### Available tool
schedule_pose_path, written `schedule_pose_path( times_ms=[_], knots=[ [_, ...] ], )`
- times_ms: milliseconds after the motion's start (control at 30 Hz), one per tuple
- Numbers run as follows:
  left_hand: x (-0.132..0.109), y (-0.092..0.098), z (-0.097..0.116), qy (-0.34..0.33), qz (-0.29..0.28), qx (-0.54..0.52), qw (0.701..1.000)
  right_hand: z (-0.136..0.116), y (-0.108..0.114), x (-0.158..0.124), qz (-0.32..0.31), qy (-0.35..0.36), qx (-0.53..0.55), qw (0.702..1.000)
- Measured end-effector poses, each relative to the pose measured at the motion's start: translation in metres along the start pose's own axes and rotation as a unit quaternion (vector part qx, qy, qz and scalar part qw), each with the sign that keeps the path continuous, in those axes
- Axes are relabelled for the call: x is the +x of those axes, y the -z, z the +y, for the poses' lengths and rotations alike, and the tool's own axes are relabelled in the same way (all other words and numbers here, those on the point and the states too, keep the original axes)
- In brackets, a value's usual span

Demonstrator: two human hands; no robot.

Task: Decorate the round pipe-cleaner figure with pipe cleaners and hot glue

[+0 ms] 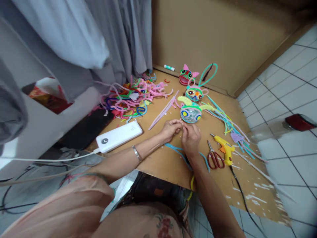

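My left hand and my right hand meet over the tabletop, both closed in a pinch. Their fingertips come together on something small, too hidden to name. Just beyond them sits a clear round ornament trimmed with pipe cleaners, with blue and yellow eyes and pale yellow ears. Behind it stand a second pipe-cleaner animal head with pink ring ears and a third, red-mouthed one with pink pointed ears. Blue pipe cleaners lie under my wrists.
Right of my right hand are red-handled scissors and a yellow glue gun with a black cord. Pipe cleaners lie behind them. On the left are a white power bank with a cable and a tangled pipe-cleaner heap.
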State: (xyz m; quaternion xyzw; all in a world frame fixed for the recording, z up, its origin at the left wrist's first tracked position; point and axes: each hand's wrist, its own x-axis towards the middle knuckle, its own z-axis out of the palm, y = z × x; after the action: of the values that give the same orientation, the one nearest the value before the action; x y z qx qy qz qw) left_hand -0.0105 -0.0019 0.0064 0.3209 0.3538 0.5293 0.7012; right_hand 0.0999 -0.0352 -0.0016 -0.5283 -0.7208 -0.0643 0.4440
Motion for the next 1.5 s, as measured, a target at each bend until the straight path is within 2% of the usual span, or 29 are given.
schedule_pose_path(
  times_ms=[167,367,633,800,933,1167,1333,1500],
  knots=[
    [-0.001,0.000,0.004,-0.006,-0.023,0.019,1.000,0.010,0.003,0.004,0.017,-0.002,0.002,1.000],
    [-0.002,0.004,0.006,-0.019,-0.038,0.051,0.998,0.011,0.009,0.006,-0.007,0.008,0.004,1.000],
    [0.001,0.008,0.009,0.026,-0.082,0.016,0.996,0.006,0.010,0.012,0.010,-0.102,0.187,0.977],
    [-0.001,0.007,0.010,0.006,-0.093,0.055,0.994,0.004,0.009,0.012,0.002,-0.145,0.239,0.960],
    [-0.003,0.005,0.011,-0.020,-0.068,0.078,0.994,0.004,0.007,0.012,-0.008,-0.161,0.261,0.952],
    [-0.006,0.006,0.011,-0.046,-0.027,0.107,0.993,0.001,0.002,0.009,-0.011,-0.154,0.246,0.957],
    [-0.003,0.009,0.013,0.008,-0.066,0.095,0.993,0.006,0.001,0.007,-0.027,-0.134,0.190,0.972],
    [-0.001,0.009,0.014,0.017,-0.079,0.096,0.992,0.010,0.004,0.008,-0.037,-0.105,0.134,0.985]
  ],
)
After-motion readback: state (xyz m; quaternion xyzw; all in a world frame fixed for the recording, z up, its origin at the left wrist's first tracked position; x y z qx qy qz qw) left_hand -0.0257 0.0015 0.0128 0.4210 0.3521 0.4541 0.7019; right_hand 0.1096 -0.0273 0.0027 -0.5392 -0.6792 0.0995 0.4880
